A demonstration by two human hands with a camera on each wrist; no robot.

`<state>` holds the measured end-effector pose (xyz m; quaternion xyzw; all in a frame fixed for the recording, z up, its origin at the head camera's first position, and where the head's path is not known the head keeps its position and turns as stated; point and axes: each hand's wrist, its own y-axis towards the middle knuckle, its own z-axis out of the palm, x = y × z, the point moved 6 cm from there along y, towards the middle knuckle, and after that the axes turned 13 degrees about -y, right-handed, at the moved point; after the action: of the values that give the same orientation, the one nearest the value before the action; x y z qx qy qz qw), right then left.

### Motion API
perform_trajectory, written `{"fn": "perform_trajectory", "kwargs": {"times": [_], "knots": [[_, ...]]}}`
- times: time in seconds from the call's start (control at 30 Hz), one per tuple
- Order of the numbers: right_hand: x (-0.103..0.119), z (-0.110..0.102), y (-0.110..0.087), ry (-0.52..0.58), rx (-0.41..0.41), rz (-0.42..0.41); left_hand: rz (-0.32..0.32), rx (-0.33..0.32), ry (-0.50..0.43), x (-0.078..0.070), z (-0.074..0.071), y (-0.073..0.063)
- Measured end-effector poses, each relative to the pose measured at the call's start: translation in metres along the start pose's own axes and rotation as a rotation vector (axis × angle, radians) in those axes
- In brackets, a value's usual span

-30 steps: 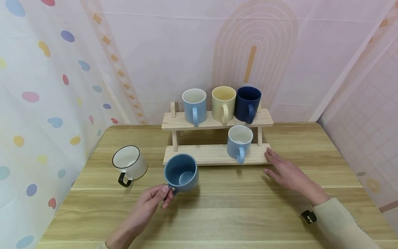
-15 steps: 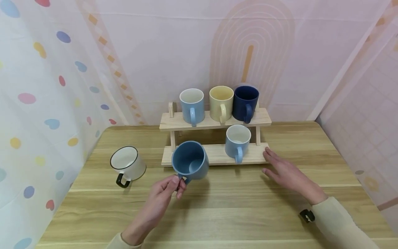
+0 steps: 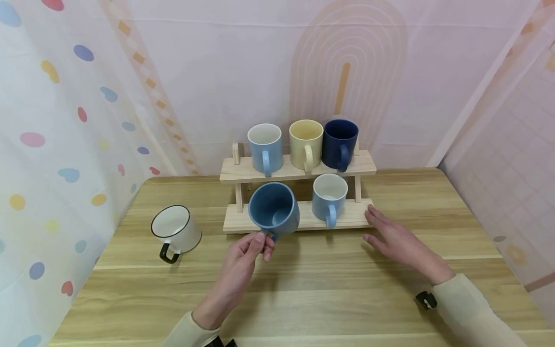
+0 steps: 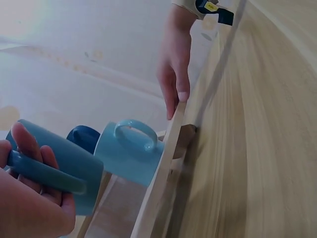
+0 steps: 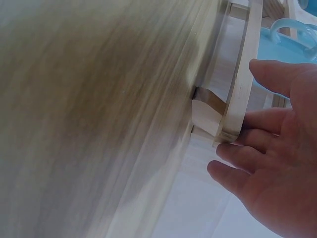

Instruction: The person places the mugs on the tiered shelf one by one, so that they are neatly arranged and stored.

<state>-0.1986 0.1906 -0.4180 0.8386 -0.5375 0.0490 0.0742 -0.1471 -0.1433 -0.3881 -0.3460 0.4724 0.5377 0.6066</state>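
My left hand [image 3: 243, 260] grips a grey-blue mug [image 3: 286, 217] by its handle. The mug is tilted with its mouth toward the head camera, in front of the left half of the lower tier of a wooden two-tier rack [image 3: 236, 219]. In the left wrist view, fingers curl round the mug's handle [image 4: 44, 171]. My right hand [image 3: 396, 241] touches the right end of that tier, its fingers fairly straight; the right wrist view shows the fingertips at the board's end [image 5: 237, 109]. A light blue mug [image 3: 327, 202] stands upright on the tier's right part.
The upper tier bears a light blue mug [image 3: 266, 156], a yellow mug [image 3: 299, 154] and a navy mug [image 3: 334, 149], handles facing front. A white mug [image 3: 188, 236] with a black rim and handle stands on the wooden table [image 3: 329, 299] at left. A patterned curtain [image 3: 217, 72] hangs behind.
My left hand has carried the grey-blue mug to the right and up, from above the table to before the lower tier. The right hand has stayed at the rack's end.
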Motion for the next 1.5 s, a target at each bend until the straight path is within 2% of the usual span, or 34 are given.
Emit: {"fn": "perform_trajectory", "kwargs": {"times": [0.47,0.73,1.23,1.5], "knots": [[0.001,0.0,0.0,0.009,0.004,0.005,-0.019,-0.03,-0.028,0.01,0.015,0.021],[0.002,-0.001,0.0,0.007,-0.003,-0.001,-0.01,-0.074,-0.013,0.015,0.02,0.029],[0.002,-0.001,-0.001,0.003,-0.004,0.001,-0.015,-0.111,-0.018,0.029,0.031,0.043],[0.002,-0.001,0.0,0.001,-0.004,0.0,-0.041,-0.17,-0.047,0.037,0.037,0.05]]}}
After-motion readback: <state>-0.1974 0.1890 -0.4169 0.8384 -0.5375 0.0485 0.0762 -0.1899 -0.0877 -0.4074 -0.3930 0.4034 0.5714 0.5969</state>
